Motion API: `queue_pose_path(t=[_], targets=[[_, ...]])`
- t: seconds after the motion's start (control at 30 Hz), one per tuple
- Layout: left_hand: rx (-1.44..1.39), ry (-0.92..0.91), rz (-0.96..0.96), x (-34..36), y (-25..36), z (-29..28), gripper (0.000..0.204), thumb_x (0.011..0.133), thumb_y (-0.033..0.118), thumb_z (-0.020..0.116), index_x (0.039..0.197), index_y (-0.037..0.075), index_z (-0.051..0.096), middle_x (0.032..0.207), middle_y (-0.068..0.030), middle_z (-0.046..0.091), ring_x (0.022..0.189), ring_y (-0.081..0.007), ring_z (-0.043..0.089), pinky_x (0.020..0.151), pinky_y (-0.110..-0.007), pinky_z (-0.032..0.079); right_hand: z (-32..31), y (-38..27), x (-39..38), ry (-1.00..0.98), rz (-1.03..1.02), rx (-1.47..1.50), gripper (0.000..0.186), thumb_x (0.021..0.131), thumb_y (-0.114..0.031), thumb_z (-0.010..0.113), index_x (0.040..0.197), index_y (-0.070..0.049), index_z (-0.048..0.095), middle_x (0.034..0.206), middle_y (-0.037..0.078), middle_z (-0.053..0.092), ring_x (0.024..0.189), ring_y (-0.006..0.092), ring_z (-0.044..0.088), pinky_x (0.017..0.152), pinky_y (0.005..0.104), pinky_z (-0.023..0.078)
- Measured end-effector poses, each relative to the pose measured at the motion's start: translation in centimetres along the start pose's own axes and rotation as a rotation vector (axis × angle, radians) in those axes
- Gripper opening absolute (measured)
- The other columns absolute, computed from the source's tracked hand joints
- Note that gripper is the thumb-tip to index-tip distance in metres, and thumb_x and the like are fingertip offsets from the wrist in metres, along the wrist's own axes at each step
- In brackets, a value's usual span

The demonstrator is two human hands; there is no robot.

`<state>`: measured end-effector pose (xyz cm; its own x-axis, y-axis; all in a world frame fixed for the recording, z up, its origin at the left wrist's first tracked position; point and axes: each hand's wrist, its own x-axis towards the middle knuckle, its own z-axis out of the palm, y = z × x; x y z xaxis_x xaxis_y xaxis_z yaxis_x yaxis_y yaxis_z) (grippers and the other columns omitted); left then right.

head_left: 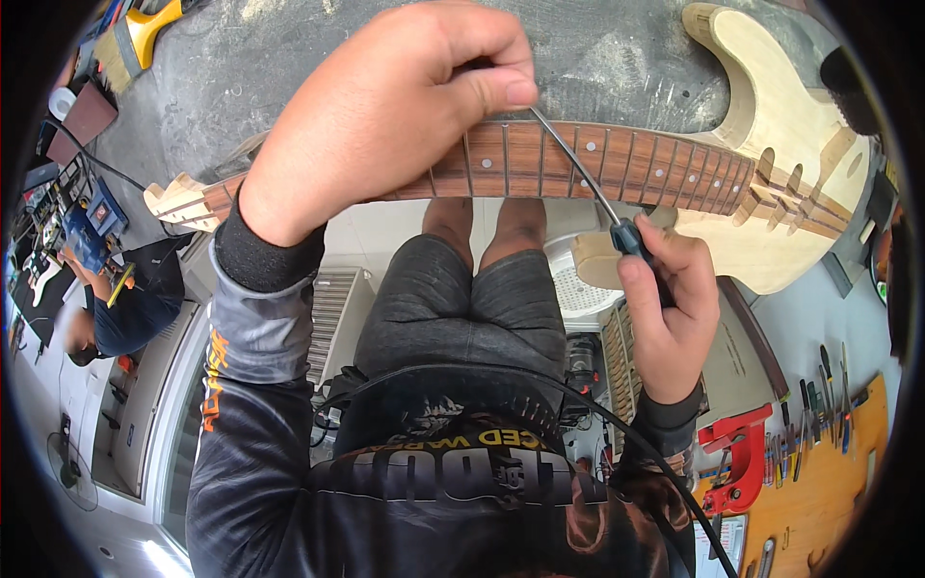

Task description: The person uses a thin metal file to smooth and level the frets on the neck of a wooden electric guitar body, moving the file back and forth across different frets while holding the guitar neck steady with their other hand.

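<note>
An unfinished electric guitar lies across the bench edge, its pale wooden body (771, 217) on the right and its headstock (176, 204) on the left. Metal frets and round dot inlays line the brown fretboard (614, 166). Slanting over the frets is a slim metal file (572, 159) with a dark teal handle. My right hand (674, 299) is closed around that handle, just on my side of the neck. Above the fretboard, my left hand (414, 106) pinches the file's far end between thumb and fingers. The left hand and wrist hide part of the neck.
A yellow-handled brush (135, 43) lies on the grey bench (617, 58) at far left. To the right, a red clamp (737, 458) and several hand tools hang on a wooden board (819, 501). A black cable (636, 433) crosses my body. Another person (130, 289) works at left.
</note>
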<state>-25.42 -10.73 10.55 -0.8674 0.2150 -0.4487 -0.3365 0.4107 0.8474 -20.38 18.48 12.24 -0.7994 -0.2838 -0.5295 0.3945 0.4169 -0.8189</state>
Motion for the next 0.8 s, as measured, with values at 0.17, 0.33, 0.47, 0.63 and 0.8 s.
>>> queue_pose_path(t=[0.17,0.33,0.47,0.63,0.8], targets=[[-0.016,0.041,-0.072,-0.4,-2.5,-0.9,0.015,0.100,0.012,0.072,0.092,0.001,0.066,0.082,-0.0089,0.063,0.076,-0.0200,0.059,0.073,-0.033,0.050,0.7,-1.7,1.7,-0.066,-0.186,-0.300,0.025,0.097,0.002,0.073,0.122,0.005,0.067,0.111,0.015,0.076,0.097,0.0172,0.072,0.088,0.0282,0.054],[0.181,0.067,0.119,-0.2,-1.8,0.8,0.017,0.100,0.012,0.072,0.098,-0.003,0.064,0.086,-0.0071,0.060,0.080,-0.0165,0.059,0.074,-0.032,0.049,-0.5,-0.2,0.2,0.006,-0.086,-0.118,0.022,0.101,0.000,0.068,0.122,0.005,0.068,0.112,0.014,0.077,0.100,0.0163,0.071,0.091,0.0285,0.053],[0.169,0.035,0.159,-0.2,-1.9,1.6,0.016,0.100,0.011,0.071,0.097,-0.003,0.064,0.086,-0.0082,0.059,0.080,-0.0178,0.058,0.074,-0.033,0.049,-1.5,0.2,-0.9,0.022,0.028,-0.051,0.021,0.102,-0.001,0.067,0.122,0.005,0.069,0.113,0.012,0.077,0.100,0.0148,0.070,0.092,0.0289,0.052],[0.040,0.060,0.057,-0.5,-2.1,0.3,0.015,0.100,0.010,0.071,0.097,-0.002,0.063,0.085,-0.0075,0.059,0.079,-0.0175,0.058,0.074,-0.033,0.049,-0.3,-0.6,1.0,0.008,-0.185,-0.225,0.024,0.097,0.002,0.072,0.121,0.005,0.070,0.109,0.013,0.076,0.090,0.0142,0.069,0.085,0.0274,0.053],[0.076,0.048,-0.062,-0.4,-0.2,-0.7,0.015,0.100,0.013,0.072,0.093,0.001,0.066,0.082,-0.0086,0.063,0.077,-0.0192,0.061,0.073,-0.034,0.049,0.0,-1.3,1.4,-0.044,-0.211,-0.384,0.025,0.096,0.003,0.073,0.121,0.005,0.071,0.105,0.014,0.076,0.088,0.0166,0.070,0.084,0.0274,0.053]])
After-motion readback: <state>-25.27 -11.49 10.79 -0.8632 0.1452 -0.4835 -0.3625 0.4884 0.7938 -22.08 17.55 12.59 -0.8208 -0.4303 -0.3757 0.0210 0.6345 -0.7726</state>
